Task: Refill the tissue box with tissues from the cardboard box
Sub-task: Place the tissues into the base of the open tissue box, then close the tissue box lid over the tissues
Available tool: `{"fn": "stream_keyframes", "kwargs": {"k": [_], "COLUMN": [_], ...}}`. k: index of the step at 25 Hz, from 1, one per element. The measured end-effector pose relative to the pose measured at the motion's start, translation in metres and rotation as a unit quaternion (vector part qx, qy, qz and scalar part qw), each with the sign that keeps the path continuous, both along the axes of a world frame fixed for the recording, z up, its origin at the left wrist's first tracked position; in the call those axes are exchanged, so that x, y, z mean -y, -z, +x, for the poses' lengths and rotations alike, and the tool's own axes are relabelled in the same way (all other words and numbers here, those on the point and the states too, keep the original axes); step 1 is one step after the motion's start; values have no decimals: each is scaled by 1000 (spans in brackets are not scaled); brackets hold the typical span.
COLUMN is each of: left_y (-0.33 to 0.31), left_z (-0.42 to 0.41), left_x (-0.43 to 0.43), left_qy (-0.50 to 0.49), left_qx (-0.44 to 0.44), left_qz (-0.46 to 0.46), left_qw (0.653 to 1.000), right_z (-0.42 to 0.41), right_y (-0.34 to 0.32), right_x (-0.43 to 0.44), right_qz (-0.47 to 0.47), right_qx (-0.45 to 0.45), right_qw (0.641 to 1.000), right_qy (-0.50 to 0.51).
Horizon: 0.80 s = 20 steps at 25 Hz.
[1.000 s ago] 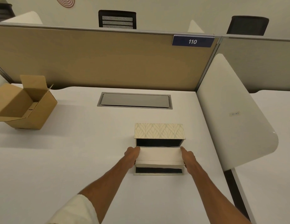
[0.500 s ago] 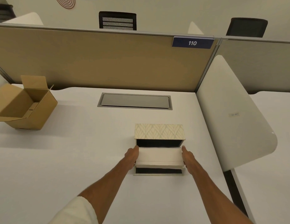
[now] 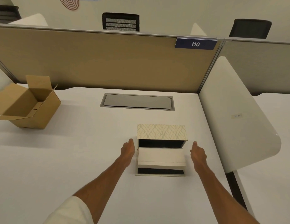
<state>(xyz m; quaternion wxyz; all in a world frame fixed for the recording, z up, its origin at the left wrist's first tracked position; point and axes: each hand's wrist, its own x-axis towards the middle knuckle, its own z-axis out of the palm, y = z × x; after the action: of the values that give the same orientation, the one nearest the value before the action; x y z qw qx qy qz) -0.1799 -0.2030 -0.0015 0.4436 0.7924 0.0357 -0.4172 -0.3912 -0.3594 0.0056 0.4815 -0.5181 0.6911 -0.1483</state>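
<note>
On the white desk (image 3: 76,159), the open tissue box (image 3: 161,149) held a tissue stack (image 3: 161,156). The left hand (image 3: 128,150) at nine o'clock and the right hand (image 3: 197,152) at three flanked it, open, not touching. The cardboard box (image 3: 27,104) sat well apart at ten o'clock.

Your head view is evenly lit by soft, warm indoor light, apparently from overhead, though no lamp is in frame. The white tabletop (image 3: 76,159) reads bright without glare. A broad, faint shadow spreads to the right of the cardboard box (image 3: 30,107), and the open tissue box (image 3: 161,135) has a dark interior. Wide-angle distortion bows the partition (image 3: 100,62) and stretches the corners. Focus is fair; the small label (image 3: 237,116) on the side panel is too soft to read.
</note>
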Motion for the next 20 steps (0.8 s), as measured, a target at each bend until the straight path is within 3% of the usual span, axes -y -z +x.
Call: {"fn": "stream_keyframes", "kwargs": {"k": [6, 16, 20], "left_y": [-23, -24, -23], "left_z": [5, -1, -12], "left_x": [17, 4, -12], "left_qy": [29, 59, 7], "left_qx": [68, 69, 63], "left_qz": [-86, -92, -119], "left_qw": [994, 992, 991], "right_z": [10, 0, -14], "right_y": [-25, -22, -18], "right_x": [14, 2, -10], "right_qz": [-45, -61, -87], "right_qx": [95, 96, 81], "right_qw": [992, 991, 990], "right_qy": [-64, -75, -71]}}
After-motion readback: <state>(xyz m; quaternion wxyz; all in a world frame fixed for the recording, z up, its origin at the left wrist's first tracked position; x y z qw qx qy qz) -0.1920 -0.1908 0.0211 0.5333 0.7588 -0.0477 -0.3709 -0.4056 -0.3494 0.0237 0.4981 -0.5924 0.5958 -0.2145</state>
